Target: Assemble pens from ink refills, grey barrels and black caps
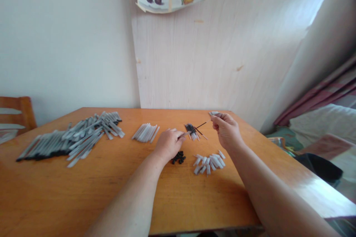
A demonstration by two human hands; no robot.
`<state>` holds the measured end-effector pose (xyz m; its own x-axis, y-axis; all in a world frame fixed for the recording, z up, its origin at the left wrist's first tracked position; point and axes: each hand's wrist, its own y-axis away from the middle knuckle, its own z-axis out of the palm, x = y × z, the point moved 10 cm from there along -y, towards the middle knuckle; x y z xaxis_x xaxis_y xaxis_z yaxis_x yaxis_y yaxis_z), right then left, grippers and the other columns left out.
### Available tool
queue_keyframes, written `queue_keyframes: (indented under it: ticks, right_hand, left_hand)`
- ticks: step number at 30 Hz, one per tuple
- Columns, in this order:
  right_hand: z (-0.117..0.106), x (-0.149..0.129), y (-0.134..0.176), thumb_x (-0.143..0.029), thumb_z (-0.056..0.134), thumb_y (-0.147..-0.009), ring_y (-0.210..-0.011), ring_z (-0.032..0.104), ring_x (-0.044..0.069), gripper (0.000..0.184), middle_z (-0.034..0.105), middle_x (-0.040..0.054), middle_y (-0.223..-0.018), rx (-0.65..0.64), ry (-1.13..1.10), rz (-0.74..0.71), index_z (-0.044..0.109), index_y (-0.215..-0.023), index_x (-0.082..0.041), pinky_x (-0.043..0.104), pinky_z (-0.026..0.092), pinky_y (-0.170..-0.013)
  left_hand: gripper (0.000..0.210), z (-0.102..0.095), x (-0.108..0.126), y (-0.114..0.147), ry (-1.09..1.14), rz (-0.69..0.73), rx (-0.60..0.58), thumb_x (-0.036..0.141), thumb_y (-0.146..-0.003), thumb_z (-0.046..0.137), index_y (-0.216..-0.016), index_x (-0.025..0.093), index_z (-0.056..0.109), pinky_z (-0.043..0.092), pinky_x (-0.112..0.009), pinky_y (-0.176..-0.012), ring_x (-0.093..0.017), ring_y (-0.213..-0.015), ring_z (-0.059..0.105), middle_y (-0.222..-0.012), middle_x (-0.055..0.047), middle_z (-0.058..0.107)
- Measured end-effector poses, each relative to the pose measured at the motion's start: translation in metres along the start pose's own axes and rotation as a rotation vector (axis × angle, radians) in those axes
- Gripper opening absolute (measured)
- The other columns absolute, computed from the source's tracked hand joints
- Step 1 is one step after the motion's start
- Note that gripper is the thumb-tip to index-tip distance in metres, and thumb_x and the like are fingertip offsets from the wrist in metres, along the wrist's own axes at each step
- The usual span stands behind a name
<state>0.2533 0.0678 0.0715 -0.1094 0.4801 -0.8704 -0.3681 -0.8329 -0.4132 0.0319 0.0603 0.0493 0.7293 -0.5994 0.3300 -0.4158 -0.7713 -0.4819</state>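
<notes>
My left hand (169,141) is closed, pinching a short greyish piece (184,134) whose kind I cannot make out, above small black plugs (178,157). My right hand (227,129) is closed in a pinch at the right. From its fingertips a thin pen refill (200,125) with a dark ink section slants down to the left, over a small pile of refills (191,130). Nearer me, between my forearms, lies a loose heap of short whitish pen caps (210,163). Left of my left hand, clear white pen barrels (145,133) lie side by side.
A large pile of whitish pens with black ends (50,144) covers the left of the wooden table (111,192). Small pale pieces (213,113) lie behind my right hand. A chair (26,113) stands left; a black container (319,168) is beyond the right edge.
</notes>
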Motion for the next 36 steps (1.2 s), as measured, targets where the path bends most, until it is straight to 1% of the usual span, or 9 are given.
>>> queue_keyframes:
  ticks: [6,9,12,15,20,24,26,30,36]
  right_hand:
    - [0.005,-0.002,0.001,-0.027,0.072,-0.067,-0.052,0.042,0.008,0.021,0.053,-0.0028,-0.063,-0.029,-0.049,-0.004,0.053,-0.072,-0.02,0.025,0.032,-0.051]
    - [0.006,-0.001,0.002,-0.028,0.073,-0.066,-0.052,0.042,0.008,0.022,0.053,-0.0029,-0.063,-0.025,-0.021,-0.007,0.053,-0.071,-0.019,0.025,0.033,-0.052]
    - [0.011,0.003,0.005,-0.031,0.073,-0.065,-0.052,0.043,0.009,0.023,0.053,-0.0028,-0.062,-0.046,0.03,0.032,0.055,-0.07,-0.019,0.025,0.034,-0.052]
    - [0.022,0.008,0.012,-0.033,0.072,-0.067,-0.052,0.044,0.009,0.022,0.053,-0.0026,-0.061,-0.103,0.075,0.064,0.057,-0.072,-0.019,0.025,0.034,-0.052]
    - [0.044,0.014,0.025,-0.036,0.07,-0.07,-0.051,0.042,0.009,0.02,0.053,-0.0029,-0.058,-0.24,0.123,0.076,0.058,-0.071,-0.019,0.024,0.032,-0.051]
    - [0.053,0.02,0.032,-0.038,0.069,-0.071,-0.051,0.043,0.009,0.021,0.056,-0.0017,-0.058,-0.316,0.158,0.123,0.061,-0.071,-0.018,0.024,0.033,-0.051]
    - [0.054,0.02,0.034,-0.039,0.068,-0.072,-0.052,0.045,0.009,0.022,0.058,-0.0004,-0.061,-0.334,0.157,0.141,0.062,-0.071,-0.018,0.024,0.034,-0.051]
    - [0.052,0.017,0.032,-0.039,0.067,-0.073,-0.054,0.046,0.009,0.023,0.062,0.0022,-0.066,-0.327,0.14,0.142,0.063,-0.071,-0.017,0.024,0.035,-0.051]
    - [0.043,0.02,0.026,-0.039,0.068,-0.072,-0.051,0.046,0.009,0.022,0.063,0.0024,-0.065,-0.311,0.164,0.173,0.063,-0.071,-0.017,0.024,0.034,-0.048]
  left_hand:
    - [0.03,0.003,0.001,0.0,0.061,0.014,-0.023,0.037,-0.09,0.046,-0.094,0.02,0.071,0.039,-0.027,-0.066,-0.017,-0.078,0.058,-0.081,-0.007,0.065]
    - [0.028,0.003,0.002,0.0,0.097,-0.001,-0.028,0.036,-0.089,0.047,-0.09,0.019,0.07,0.039,-0.026,-0.067,-0.017,-0.079,0.059,-0.081,-0.007,0.066]
    - [0.025,0.005,0.001,-0.001,0.168,-0.029,-0.031,0.034,-0.088,0.05,-0.094,0.02,0.069,0.041,-0.026,-0.069,-0.017,-0.082,0.06,-0.087,-0.007,0.068]
    - [0.024,0.006,-0.002,-0.001,0.267,-0.059,-0.024,0.034,-0.086,0.052,-0.101,0.021,0.067,0.042,-0.026,-0.07,-0.017,-0.084,0.062,-0.093,-0.006,0.07]
    - [0.024,0.01,-0.003,-0.001,0.382,-0.09,-0.039,0.036,-0.085,0.052,-0.095,0.021,0.067,0.044,-0.026,-0.071,-0.017,-0.084,0.063,-0.092,-0.005,0.071]
    - [0.025,0.012,-0.002,-0.002,0.422,-0.097,-0.045,0.036,-0.085,0.051,-0.093,0.019,0.068,0.046,-0.026,-0.072,-0.017,-0.082,0.063,-0.091,-0.005,0.071]
    - [0.025,0.012,-0.003,-0.002,0.436,-0.102,-0.041,0.036,-0.085,0.052,-0.093,0.019,0.068,0.046,-0.026,-0.072,-0.017,-0.081,0.063,-0.09,-0.005,0.072]
    - [0.025,0.014,-0.007,-0.003,0.46,-0.108,-0.022,0.036,-0.085,0.053,-0.096,0.02,0.069,0.047,-0.027,-0.074,-0.017,-0.082,0.064,-0.092,-0.005,0.072]
    - [0.026,0.016,-0.009,-0.004,0.496,-0.117,-0.018,0.037,-0.084,0.054,-0.098,0.021,0.069,0.047,-0.026,-0.078,-0.016,-0.085,0.064,-0.095,-0.004,0.072]
